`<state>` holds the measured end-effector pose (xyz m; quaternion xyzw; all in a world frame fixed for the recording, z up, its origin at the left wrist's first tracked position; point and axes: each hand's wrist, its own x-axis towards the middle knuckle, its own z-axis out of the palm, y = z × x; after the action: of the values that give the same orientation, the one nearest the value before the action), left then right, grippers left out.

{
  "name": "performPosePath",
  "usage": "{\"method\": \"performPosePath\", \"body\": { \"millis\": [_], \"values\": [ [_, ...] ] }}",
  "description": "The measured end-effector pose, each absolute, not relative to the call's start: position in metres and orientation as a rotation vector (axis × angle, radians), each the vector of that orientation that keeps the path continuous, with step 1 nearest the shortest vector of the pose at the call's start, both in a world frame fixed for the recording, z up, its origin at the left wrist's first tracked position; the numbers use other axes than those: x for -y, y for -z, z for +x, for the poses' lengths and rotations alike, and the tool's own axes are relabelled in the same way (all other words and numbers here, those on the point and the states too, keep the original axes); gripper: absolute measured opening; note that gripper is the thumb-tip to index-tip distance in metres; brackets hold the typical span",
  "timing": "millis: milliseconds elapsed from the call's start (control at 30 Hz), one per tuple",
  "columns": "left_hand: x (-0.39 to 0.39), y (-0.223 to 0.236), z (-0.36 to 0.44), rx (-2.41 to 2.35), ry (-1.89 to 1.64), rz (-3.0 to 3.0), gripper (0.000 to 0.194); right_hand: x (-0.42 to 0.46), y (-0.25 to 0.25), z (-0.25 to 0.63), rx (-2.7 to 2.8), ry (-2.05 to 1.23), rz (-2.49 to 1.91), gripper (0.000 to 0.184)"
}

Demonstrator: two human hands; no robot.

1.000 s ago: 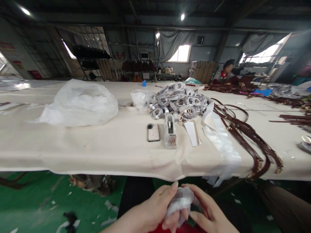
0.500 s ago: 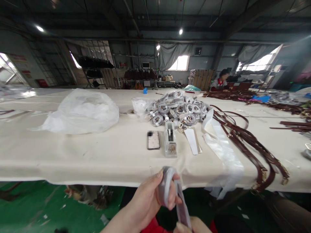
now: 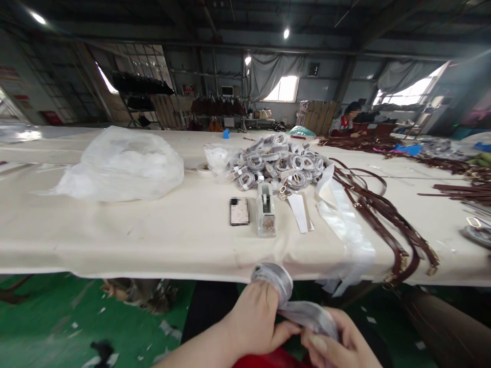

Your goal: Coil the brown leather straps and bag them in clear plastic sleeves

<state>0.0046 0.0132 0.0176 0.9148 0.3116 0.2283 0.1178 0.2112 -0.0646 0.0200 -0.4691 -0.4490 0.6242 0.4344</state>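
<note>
"Strap [image 3: 303, 313] in grey wrapping: held where?"

"Low, just this side of the counter [image 3: 153, 225]; in view, overlapping the front edge at the top of the coil. Can't tell whether touching it."

"Grasped how?"

"At the coil by the left grip [image 3: 255, 314], mostly without visible fingertips; along the trailing length by the right grip [image 3: 339, 340], pinched between thumb and fingers. Close together, too."

"And room for moving?"

"Past the front edge, a band of cream cover up to the tape dispenser [image 3: 266, 210] and a flat square object [image 3: 240, 211]. Wider to the left, as far as the plastic bag [image 3: 126, 163]. Tighter to the right: white cards [image 3: 299, 212], white film [image 3: 343, 225] over the edge, then brown straps [image 3: 399, 224], likewise overhanging."

"Behind the dispenser?"

"Heaped with grey-wrapped coils [image 3: 282, 161]."
</note>
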Motion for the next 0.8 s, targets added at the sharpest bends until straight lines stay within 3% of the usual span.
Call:
{"method": "performPosePath", "body": {
  "millis": [167,267,400,567,800],
  "values": [
    [-0.015,-0.038,0.005,-0.826,-0.49,2.427,0.046,0.048,-0.036,0.231,1.581,-1.087,-1.491,0.034],
    [-0.018,-0.038,0.004,-0.703,-0.231,1.888,0.059,0.041,-0.036,0.238,1.816,-0.841,-1.568,0.025],
    [-0.018,-0.021,0.008,-0.565,-0.182,1.026,0.072,0.056,-0.008,0.219,1.766,-0.988,-1.476,0.038],
    [-0.02,-0.002,0.012,-0.464,-0.362,0.587,0.075,0.077,0.044,0.175,1.447,-1.136,-1.448,0.055],
    [-0.009,0.001,0.003,-0.426,-0.409,0.346,0.077,0.066,0.012,0.163,1.502,-1.122,-1.344,0.038]
  ]
}}
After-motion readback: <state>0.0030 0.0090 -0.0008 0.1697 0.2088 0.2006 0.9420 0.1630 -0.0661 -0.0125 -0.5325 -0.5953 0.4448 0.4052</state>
